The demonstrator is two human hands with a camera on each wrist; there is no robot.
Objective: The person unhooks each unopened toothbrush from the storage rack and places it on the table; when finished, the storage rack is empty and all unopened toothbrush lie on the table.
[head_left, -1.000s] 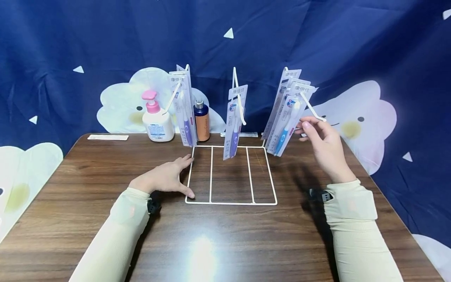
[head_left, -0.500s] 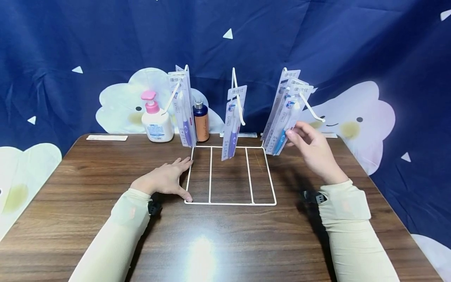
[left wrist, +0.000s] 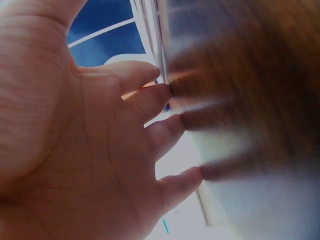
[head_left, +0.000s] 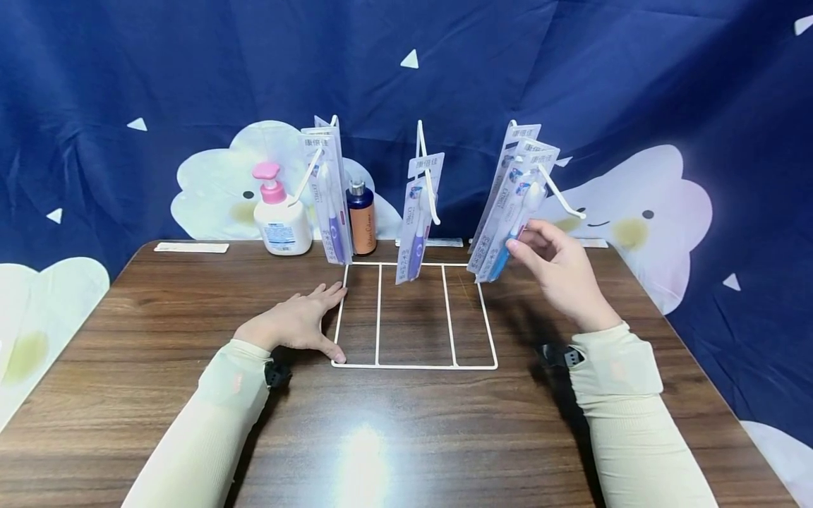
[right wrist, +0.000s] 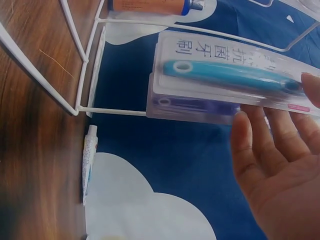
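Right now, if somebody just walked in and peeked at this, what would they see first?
Probably the white wire rack in the middle of the brown table, with packaged toothbrushes dangling from its three hooks. The right hand pinches the front blue toothbrush pack on the right hook, while the left hand rests flat against the rack's left edge. Behind, a white pump bottle with a pink top stands before a dark blue cloud curtain.

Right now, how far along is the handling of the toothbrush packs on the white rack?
Packs already hang on all three hooks: left hook pack, middle hook pack, several on the right. In hand: the right hand pinches the front blue toothbrush pack on the right hook, while the left hand rests flat by the rack base. Whether that pack is going on or coming off is unclear.
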